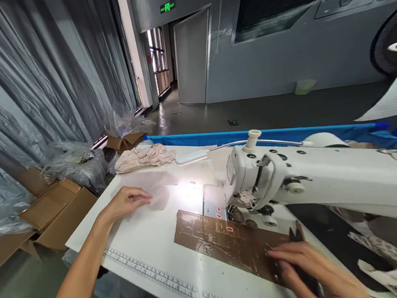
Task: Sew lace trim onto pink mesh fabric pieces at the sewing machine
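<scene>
My left hand (128,202) is over the left part of the white table, its fingers closed on the edge of a thin sheer fabric (159,197). My right hand (317,270) lies at the right end of a brown, shiny, taped strip (219,240), fingertips touching it. Dark thread snips (296,234) are tucked in that hand, their points sticking out past the fingers; the palm hides the rest. The strip lies flat in front of a white sewing machine (259,180), whose lamp lights the table by the needle.
A bundle of cream lace (145,157) lies at the table's back left, beside a white-handled tool (192,157). A printed ruler (165,278) runs along the front edge. Cardboard boxes (62,214) with plastic bags stand left. Patterned fabric scraps (389,255) lie right.
</scene>
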Demonstrator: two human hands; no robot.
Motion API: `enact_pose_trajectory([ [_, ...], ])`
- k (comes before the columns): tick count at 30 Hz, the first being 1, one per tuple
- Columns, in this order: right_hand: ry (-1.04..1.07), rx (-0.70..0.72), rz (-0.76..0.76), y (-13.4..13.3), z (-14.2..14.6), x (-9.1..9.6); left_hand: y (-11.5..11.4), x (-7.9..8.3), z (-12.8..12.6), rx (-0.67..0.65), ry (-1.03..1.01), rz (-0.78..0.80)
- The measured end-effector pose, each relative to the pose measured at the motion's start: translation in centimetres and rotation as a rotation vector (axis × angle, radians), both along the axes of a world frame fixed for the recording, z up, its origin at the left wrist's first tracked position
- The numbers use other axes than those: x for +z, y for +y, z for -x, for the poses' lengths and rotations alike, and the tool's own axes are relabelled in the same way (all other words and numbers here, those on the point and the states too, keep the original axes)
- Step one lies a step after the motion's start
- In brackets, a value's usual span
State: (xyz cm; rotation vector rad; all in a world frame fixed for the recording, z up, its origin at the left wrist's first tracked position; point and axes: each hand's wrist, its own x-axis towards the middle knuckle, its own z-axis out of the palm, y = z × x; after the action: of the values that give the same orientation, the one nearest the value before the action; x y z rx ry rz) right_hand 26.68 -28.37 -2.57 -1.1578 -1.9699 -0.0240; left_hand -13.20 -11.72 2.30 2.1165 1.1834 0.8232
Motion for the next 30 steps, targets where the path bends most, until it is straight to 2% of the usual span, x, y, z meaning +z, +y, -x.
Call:
enact_pose_trajectory([
  [5, -0.066, 0.177, 0.344, 1.2, 5.1, 1.4, -4.7, 2.2, -5.3, -0.441, 0.054, 0.159],
  [9, 0.055, 0.372, 0.578, 1.6, 8.8, 2.6, -7.7, 3.3, -8.2, -0.69, -0.002, 0.25],
  [11, 0.125, 0.436, 0.743, 1.2, 9.2, 3.1, -8.4, 3.7, -8.5, -0.692, -0.056, 0.29],
  [13, 0.233, 0.504, 0.962, 0.7, 8.6, 3.3, -8.4, 3.9, -8.2, -0.599, -0.109, 0.319],
  [15, 0.397, 0.551, 1.204, 0.6, 7.2, 3.3, -7.8, 3.6, -7.9, -0.48, -0.138, 0.341],
  [17, 0.539, 0.508, 1.384, 1.2, 5.5, 3.3, -6.6, 2.7, -7.8, -0.414, -0.125, 0.359],
  [19, 0.555, 0.4, 1.386, 2.2, 3.9, 3.4, -5.1, 1.4, -8.2, -0.408, -0.082, 0.38],
  [23, 0.457, 0.087, 1.201, 4.4, 2.0, 3.6, -2.6, -1.5, -10.1, -0.422, -0.008, 0.476],
  [25, 0.35, -0.033, 1.14, 5.0, 1.8, 3.5, -2.0, -2.4, -11.1, -0.382, -0.009, 0.491],
  [28, 0.245, -0.129, 1.059, 5.4, 2.2, 3.3, -1.8, -3.1, -12.2, -0.283, 0.007, 0.418],
  [30, 0.266, -0.151, 1.018, 5.4, 2.6, 2.9, -2.1, -3.1, -12.5, -0.241, 0.034, 0.373],
])
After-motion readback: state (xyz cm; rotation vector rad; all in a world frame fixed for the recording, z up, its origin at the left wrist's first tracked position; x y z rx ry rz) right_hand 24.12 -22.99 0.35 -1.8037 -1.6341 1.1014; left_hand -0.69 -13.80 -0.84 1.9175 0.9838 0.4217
